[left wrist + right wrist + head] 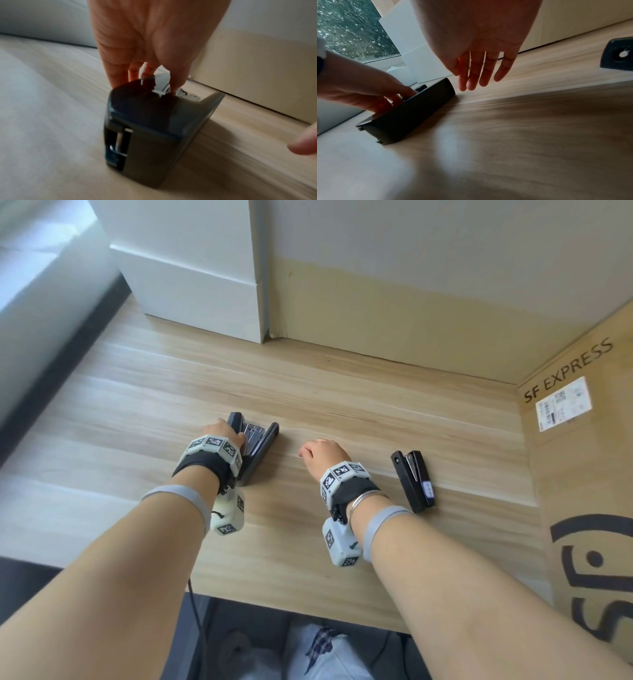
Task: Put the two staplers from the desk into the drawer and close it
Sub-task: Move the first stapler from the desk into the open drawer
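A cardboard box (582, 474) printed "SF EXPRESS", bearing a white label (563, 402), is seen at right; a white box (191, 268) is set rearward.

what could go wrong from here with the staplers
The left hand holds the larger stapler with fingers reaching into its open mouth beside the metal magazine; if it snaps shut it might pinch them. The hold looks like a fingertip one, so the stapler could slip when lifted. The smaller stapler lies untouched near the cardboard box, leaving the right hand little room on that side.
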Available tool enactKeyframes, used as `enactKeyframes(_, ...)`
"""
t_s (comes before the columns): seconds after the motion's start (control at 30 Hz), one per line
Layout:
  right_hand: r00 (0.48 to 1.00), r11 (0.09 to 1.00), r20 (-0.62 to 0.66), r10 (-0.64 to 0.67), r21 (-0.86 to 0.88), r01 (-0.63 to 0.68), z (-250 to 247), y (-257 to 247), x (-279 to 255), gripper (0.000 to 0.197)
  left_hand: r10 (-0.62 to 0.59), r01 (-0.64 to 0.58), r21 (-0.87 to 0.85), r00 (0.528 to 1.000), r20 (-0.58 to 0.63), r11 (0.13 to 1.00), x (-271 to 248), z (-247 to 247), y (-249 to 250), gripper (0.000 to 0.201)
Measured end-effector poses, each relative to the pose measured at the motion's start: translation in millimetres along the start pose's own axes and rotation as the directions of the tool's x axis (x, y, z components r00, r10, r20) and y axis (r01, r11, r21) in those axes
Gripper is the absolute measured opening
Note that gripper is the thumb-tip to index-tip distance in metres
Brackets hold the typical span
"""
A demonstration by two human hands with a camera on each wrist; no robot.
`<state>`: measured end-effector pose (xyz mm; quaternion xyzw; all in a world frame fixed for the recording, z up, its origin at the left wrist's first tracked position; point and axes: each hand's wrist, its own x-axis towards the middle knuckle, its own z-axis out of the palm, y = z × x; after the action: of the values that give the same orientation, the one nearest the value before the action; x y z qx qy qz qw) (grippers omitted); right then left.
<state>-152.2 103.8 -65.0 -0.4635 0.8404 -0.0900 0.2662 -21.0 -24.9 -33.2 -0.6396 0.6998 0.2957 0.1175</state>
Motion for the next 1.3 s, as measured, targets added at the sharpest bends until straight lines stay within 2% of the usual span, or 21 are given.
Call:
enactKeyframes(0.2,1.0,1.0,0.006,0.016,-0.024,-0.016,-6,-2,-3,0.034,0.042,-0.041,-0.046,0.999,0.01,0.998,-7,2,-3,0.047)
enactKeyframes(0.3,1.0,0.998,0.006,0.019,-0.053,-0.019,-6,-6,-8,0.035,0.072,-0.069,-0.13,0.997,0.019,0.989,-11,1,-10,0.054)
enactKeyframes(0.4,1.0,0.997,0.003,0.028,-0.079,-0.028,-5,-12,-15,0.034,0.145,-0.139,-0.143,0.989,0.033,0.98,-17,2,-11,0.058)
enactKeyframes(0.53,1.0,0.994,0.002,0.017,-0.107,-0.017,-1,-22,-25,0.034,0.232,-0.227,-0.062,0.969,0.081,0.972,-28,6,-13,0.048)
enactKeyframes(0.6,1.0,0.992,0.009,0.016,-0.128,-0.015,-1,-30,-31,0.035,0.251,-0.248,-0.051,0.966,0.061,0.967,-33,5,-21,0.042)
enactKeyframes(0.77,1.0,0.987,0.028,0.003,-0.161,0.002,3,-62,-41,0.034,0.26,-0.258,-0.076,0.966,0.014,0.963,-47,-17,-69,0.043)
enactKeyframes(0.87,0.999,0.981,0.051,-0.014,-0.194,0.023,16,-90,-49,0.034,0.213,-0.215,-0.063,0.976,-0.036,0.975,-57,-36,-113,0.032)
enactKeyframes(1.03,0.992,0.957,0.088,-0.091,-0.266,0.112,50,-144,-60,0.034,0.091,-0.107,-0.123,0.987,-0.131,0.987,-76,-63,-201,0.033)
enactKeyframes(1.2,0.979,0.939,0.107,-0.172,-0.281,0.196,88,-192,-73,0.034,-0.077,0.033,-0.204,0.975,-0.208,0.978,-94,-64,-292,0.038)
enactKeyframes(1.3,0.983,0.948,0.048,-0.178,-0.261,0.185,101,-198,-69,0.035,-0.141,0.076,-0.268,0.962,-0.233,0.96,-105,-56,-322,0.033)
